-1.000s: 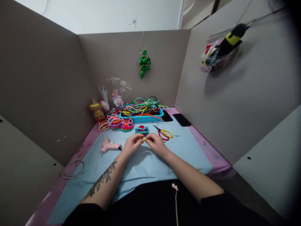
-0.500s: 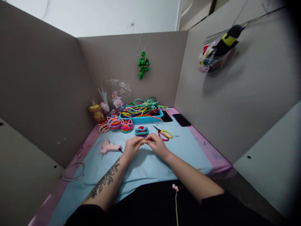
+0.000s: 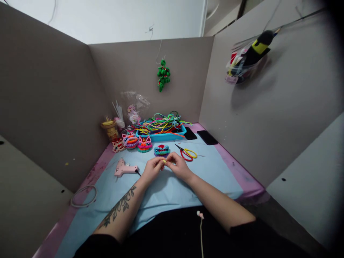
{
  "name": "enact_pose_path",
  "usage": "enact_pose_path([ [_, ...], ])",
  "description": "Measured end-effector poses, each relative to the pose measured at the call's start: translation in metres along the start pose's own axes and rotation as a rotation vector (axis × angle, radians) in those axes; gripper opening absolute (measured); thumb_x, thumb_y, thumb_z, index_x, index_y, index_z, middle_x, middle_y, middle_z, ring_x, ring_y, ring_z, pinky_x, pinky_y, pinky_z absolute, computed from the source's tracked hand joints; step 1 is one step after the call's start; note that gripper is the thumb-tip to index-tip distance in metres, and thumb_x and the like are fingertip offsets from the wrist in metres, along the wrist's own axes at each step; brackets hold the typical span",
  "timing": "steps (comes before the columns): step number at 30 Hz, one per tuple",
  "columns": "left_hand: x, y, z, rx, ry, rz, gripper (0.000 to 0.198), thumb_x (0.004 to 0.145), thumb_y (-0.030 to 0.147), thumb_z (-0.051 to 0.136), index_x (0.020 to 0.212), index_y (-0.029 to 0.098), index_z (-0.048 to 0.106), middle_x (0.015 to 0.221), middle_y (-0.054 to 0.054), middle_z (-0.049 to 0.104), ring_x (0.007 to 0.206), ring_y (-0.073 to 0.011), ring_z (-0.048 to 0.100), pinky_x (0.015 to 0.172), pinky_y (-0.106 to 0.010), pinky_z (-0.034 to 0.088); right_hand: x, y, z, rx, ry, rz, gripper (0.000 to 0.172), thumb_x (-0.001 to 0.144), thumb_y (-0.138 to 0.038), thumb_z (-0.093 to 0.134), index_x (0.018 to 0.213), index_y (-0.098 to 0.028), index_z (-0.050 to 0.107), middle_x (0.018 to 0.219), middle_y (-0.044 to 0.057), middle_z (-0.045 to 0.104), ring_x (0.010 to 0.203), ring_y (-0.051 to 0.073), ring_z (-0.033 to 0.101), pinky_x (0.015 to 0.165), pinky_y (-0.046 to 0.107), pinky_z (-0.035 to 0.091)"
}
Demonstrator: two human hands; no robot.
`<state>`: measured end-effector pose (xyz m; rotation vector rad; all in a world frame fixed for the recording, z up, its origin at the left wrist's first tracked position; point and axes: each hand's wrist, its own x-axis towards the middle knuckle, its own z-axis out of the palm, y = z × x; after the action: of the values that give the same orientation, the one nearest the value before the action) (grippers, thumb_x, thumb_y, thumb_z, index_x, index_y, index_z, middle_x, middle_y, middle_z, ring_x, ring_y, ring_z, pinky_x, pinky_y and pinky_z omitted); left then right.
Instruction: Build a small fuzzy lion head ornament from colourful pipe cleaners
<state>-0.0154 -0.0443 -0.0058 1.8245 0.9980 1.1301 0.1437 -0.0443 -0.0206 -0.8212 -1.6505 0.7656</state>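
My left hand [image 3: 153,168] and my right hand [image 3: 176,165] meet over the blue cloth, both closed at the fingertips. Pinched between them is a small yellow piece of pipe cleaner [image 3: 164,161], mostly hidden by the fingers. Just beyond the hands sits a teal, red and purple pipe-cleaner animal head [image 3: 161,149]. To the right of it lie scissors [image 3: 187,153] with one red and one yellow handle loop, blades apart. A pink glue gun [image 3: 125,167] rests on its side left of my left hand.
A blue tray [image 3: 161,137] heaped with colourful pipe cleaners stands at the back. Several finished animal heads [image 3: 145,144] sit to its left, near a jar [image 3: 109,129]. Two dark phones [image 3: 206,137] lie at the right. Grey partitions [image 3: 150,79] enclose the table; a coiled cable [image 3: 84,196] lies front left.
My fingers have shifted slightly around the yellow piece, and the left fingers curl in more. The view has moved a little; the things on the table stay in place.
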Motion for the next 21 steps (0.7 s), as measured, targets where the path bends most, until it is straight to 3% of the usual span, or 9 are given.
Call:
enact_pose_path([
  [6,0.0033,0.0011,-0.0022,-0.083,-0.03,-0.015,0.03,0.078,0.039,0.058,0.093,0.015,0.069,0.087,-0.007,0.066,0.068,-0.0128,0.057,0.065,-0.026,0.048,-0.0019,-0.0006,-0.0016,-0.119,0.087,-0.105,0.012,0.079,-0.025,0.058,0.089,-0.02,0.053,0.08,0.002,0.058,0.073,0.015,0.058,0.07,0.03,0.051],
  [13,0.0049,-0.0043,-0.0007,-0.273,0.043,-0.084,0.04,0.071,0.039,0.067,0.102,0.013,0.065,0.082,-0.007,0.069,0.072,-0.0157,0.061,0.068,-0.028,0.049,-0.0016,-0.0042,-0.0023,-0.317,0.077,-0.34,0.014,0.084,-0.02,0.054,0.095,-0.022,0.062,0.089,0.006,0.064,0.087,0.02,0.056,0.08,0.037,0.048],
  [21,0.0047,-0.0018,-0.0027,-0.274,0.021,-0.059,0.044,0.071,0.039,0.067,0.106,0.012,0.061,0.075,-0.006,0.068,0.067,-0.0159,0.062,0.062,-0.026,0.047,-0.0009,-0.0089,-0.0034,-0.215,0.037,-0.255,0.008,0.084,-0.022,0.055,0.085,-0.02,0.063,0.082,0.005,0.061,0.082,0.018,0.057,0.073,0.032,0.05],
])
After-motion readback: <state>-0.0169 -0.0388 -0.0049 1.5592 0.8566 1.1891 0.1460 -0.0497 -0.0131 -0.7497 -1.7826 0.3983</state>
